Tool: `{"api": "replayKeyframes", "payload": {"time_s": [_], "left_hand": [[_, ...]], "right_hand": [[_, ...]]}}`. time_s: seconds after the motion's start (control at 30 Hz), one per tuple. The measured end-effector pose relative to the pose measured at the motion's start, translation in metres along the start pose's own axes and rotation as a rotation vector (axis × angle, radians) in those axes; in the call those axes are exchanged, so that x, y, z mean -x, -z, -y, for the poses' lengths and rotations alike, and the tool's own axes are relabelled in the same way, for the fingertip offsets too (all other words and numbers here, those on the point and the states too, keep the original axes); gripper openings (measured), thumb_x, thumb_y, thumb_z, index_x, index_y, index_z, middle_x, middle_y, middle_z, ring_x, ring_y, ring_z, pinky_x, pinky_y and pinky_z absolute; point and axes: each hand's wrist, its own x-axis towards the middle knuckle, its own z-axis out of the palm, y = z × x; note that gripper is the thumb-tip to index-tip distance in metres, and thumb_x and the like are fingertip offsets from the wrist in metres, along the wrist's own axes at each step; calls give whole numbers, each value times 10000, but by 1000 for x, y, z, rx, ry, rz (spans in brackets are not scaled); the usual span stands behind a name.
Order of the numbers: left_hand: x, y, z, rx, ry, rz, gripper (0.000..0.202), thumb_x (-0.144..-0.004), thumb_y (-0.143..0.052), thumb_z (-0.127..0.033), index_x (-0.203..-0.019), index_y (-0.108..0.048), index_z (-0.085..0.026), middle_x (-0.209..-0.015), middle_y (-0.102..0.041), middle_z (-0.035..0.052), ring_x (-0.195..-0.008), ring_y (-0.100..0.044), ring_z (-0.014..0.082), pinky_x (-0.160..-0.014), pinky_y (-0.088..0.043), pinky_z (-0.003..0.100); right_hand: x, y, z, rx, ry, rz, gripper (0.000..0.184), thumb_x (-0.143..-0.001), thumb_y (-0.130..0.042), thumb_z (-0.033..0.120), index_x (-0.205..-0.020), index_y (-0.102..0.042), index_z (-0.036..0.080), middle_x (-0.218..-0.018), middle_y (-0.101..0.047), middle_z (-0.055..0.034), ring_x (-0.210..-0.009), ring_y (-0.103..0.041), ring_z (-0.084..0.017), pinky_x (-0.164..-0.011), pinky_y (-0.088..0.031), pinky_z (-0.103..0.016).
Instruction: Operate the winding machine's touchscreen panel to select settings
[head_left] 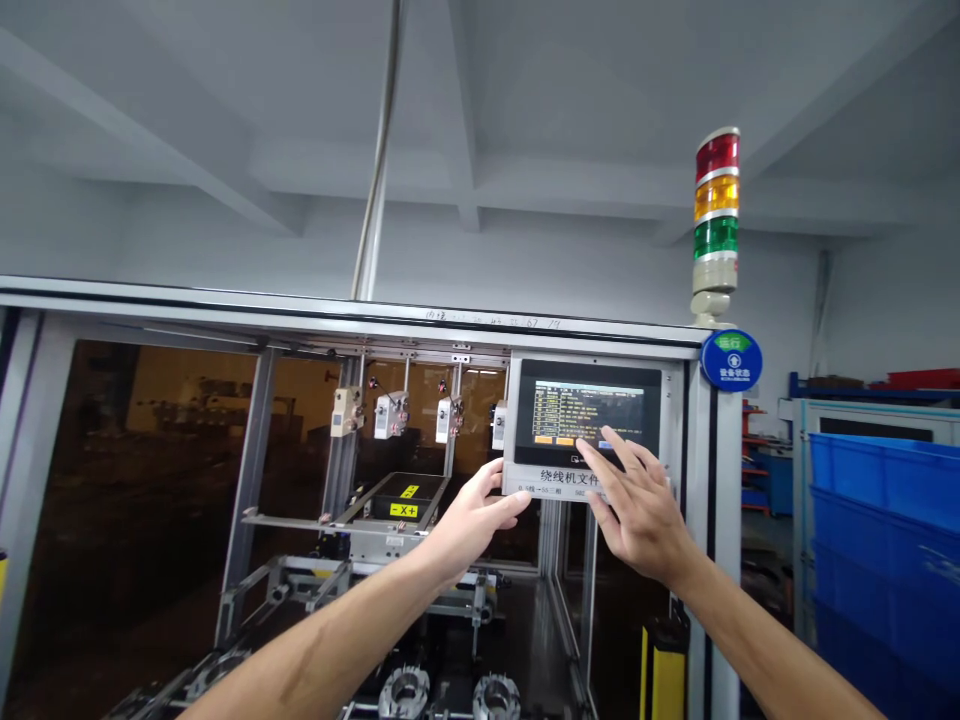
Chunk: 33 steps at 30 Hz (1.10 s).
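Note:
A control panel (517, 478) with a touchscreen (589, 410) is mounted at the machine's upper right front. My left hand (480, 515) grips its lower left corner, thumb in front and fingers partly hidden at the edge. Over the screen's lower part is my right hand (637, 505), fingers spread and stretched out. Its index fingertip is at the orange buttons along the bottom of the display; whether it touches the glass I cannot tell. Yellow text lines and a table fill the lit screen. The right hand covers part of the printed label under it.
Inside the machine frame (300, 312) hang several wire-feed heads (392, 415), above round metal fixtures (405, 692). A red, yellow and green signal tower (717, 200) tops the right corner, with a blue status disc (731, 361) below. Blue bins (877, 530) are stacked at right.

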Motion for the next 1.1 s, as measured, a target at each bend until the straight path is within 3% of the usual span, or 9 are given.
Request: {"api": "replayKeyframes", "payload": {"time_s": [0.23,0.4,0.53,0.63,0.8,1.1], "left_hand": [[3,-1,-1,-15,-26,13,613,-845,-671,-309,-1395,-413,-226,-1321,-502,58,-1000,-595,142,-828,-460,251],[2,-1,-1,-13,-33,8,637,-824,-683,-305,-1395,-411,-227,-1320,-510,54,-968,-608,144,-801,-459,247],[4,1,-2,-29,-11,22,601,-841,-662,-304,-1390,-424,-244,-1340,-497,48,-985,-618,153,-812,-461,252],[5,0,-3,-41,-11,29,581,-843,-656,-292,-1380,-437,-242,-1341,-495,50,-990,-621,155,-816,-462,251],[3,-2,-2,-35,-25,16,593,-839,-658,-294,-1382,-431,-225,-1317,-500,63,-969,-621,155,-806,-466,252],[7,-3,-6,-36,-12,9,583,-849,-645,-246,-1386,-419,-220,-1309,-504,56,-944,-622,136,-790,-466,239]], "right_hand": [[-2,-12,0,-8,-6,35,485,-932,-496,117,-1397,-386,35,-1399,-475,-70,-1370,-347,-293,-1060,-350,-498],[-6,-5,1,-21,14,12,476,-933,-510,156,-1374,-408,9,-1367,-501,-109,-1354,-372,-295,-1065,-364,-497],[0,10,-16,32,-14,-177,486,-885,-560,142,-1336,-448,-1,-1295,-542,-180,-1290,-449,-322,-1019,-415,-498],[14,16,-38,174,-88,-265,562,-842,-580,126,-1379,-440,34,-1260,-565,-181,-1251,-487,-340,-959,-443,-480],[34,9,-61,251,-155,-207,598,-845,-580,133,-1418,-421,81,-1292,-551,-153,-1241,-501,-332,-949,-452,-454],[34,10,-59,236,-148,-231,561,-829,-585,103,-1373,-464,46,-1268,-562,-175,-1228,-514,-324,-960,-467,-431]]}}
